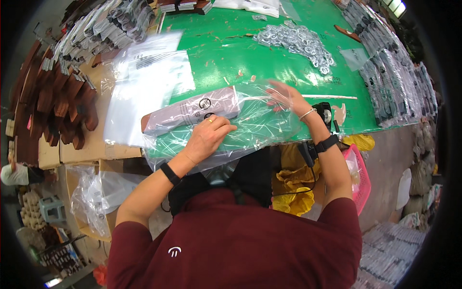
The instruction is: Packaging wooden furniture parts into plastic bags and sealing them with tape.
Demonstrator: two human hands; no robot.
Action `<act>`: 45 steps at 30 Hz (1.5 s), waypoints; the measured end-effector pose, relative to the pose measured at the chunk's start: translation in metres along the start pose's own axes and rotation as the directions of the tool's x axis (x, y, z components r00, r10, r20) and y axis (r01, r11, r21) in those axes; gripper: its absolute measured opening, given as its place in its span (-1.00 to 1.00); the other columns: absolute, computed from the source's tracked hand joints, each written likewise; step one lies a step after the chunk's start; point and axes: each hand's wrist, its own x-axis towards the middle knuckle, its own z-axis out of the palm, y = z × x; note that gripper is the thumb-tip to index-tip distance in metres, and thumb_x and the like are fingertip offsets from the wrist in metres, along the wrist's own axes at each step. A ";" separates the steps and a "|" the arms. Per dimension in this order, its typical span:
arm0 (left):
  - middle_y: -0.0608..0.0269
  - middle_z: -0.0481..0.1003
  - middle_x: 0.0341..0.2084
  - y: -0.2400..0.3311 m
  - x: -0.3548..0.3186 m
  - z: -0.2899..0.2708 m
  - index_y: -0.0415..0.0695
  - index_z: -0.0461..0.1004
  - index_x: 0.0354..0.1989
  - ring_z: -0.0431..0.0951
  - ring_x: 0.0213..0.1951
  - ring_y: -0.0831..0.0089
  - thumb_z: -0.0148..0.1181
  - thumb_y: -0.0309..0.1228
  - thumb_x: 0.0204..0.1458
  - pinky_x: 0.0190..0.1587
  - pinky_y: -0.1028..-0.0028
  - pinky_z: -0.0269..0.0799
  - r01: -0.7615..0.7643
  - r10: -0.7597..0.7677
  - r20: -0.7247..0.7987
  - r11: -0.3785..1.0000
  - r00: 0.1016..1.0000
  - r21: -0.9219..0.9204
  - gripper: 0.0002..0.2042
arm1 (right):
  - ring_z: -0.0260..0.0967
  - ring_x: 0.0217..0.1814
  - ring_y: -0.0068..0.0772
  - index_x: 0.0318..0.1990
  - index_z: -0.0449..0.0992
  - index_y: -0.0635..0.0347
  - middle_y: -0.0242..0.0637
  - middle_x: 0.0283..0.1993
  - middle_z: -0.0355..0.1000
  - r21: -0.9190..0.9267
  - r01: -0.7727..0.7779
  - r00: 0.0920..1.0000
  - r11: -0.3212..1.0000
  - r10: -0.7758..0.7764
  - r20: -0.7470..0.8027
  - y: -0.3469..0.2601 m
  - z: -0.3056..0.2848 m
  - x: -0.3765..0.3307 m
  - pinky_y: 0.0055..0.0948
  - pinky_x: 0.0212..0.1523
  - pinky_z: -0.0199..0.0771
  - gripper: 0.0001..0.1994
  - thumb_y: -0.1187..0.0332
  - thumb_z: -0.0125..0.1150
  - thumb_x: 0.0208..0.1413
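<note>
A long brown piece (146, 122) lies on the green table, mostly covered by a pale greyish sleeve (192, 111) with dark printed marks. Clear plastic bag film (260, 123) spreads around it and to its right. My left hand (209, 137) is closed on the film at the near side of the piece, thumb and fingers pressed together. Over the bag's right end is my right hand (287, 98), its fingers stretched out and apart, slightly blurred and partly seen through the film. It grips nothing that I can make out.
Flat clear bags (144, 86) lie at the left, beside stacked brown pieces (62, 106). Farther back sits a pile of clear rings (301, 41). Wrapped pieces (387, 86) are stacked on the right. A black device (321, 113) stands by my right forearm, above a pink basket (363, 180).
</note>
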 end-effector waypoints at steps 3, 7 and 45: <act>0.25 0.48 -0.14 -0.005 -0.003 0.017 -0.08 0.53 -0.01 0.47 -0.14 0.22 0.19 -0.53 0.00 -0.10 0.28 0.42 -0.002 0.003 0.032 1.000 0.999 -0.029 -0.68 | 0.54 -0.04 -0.36 0.39 0.20 0.15 -0.14 0.25 0.39 -0.140 0.002 0.967 0.990 -0.038 -0.252 0.016 -0.022 -0.006 -0.42 -0.21 0.60 -0.44 0.28 0.15 0.28; 0.24 0.44 0.02 -0.003 -0.005 0.025 -0.06 0.46 0.14 0.45 -0.03 0.26 0.15 -0.51 0.03 0.02 0.25 0.34 -0.014 0.007 0.096 0.998 0.995 0.067 -0.58 | 0.53 -0.03 -0.34 0.33 0.29 0.19 -0.15 0.22 0.42 -0.443 0.034 0.840 0.896 -0.266 -0.473 -0.016 -0.022 -0.019 -0.37 -0.14 0.56 -0.50 0.35 0.14 0.25; 0.29 0.37 0.25 0.002 -0.011 0.031 -0.03 0.42 0.23 0.39 0.15 0.25 0.08 -0.46 0.11 0.17 0.23 0.20 -0.028 0.004 0.176 0.991 0.984 0.133 -0.55 | 0.46 -0.48 -0.53 0.02 0.47 0.20 -0.35 -0.44 0.47 -0.361 -0.090 0.614 0.928 -0.234 -0.754 0.016 0.013 -0.194 -0.47 -0.42 0.45 -0.68 0.43 0.30 0.10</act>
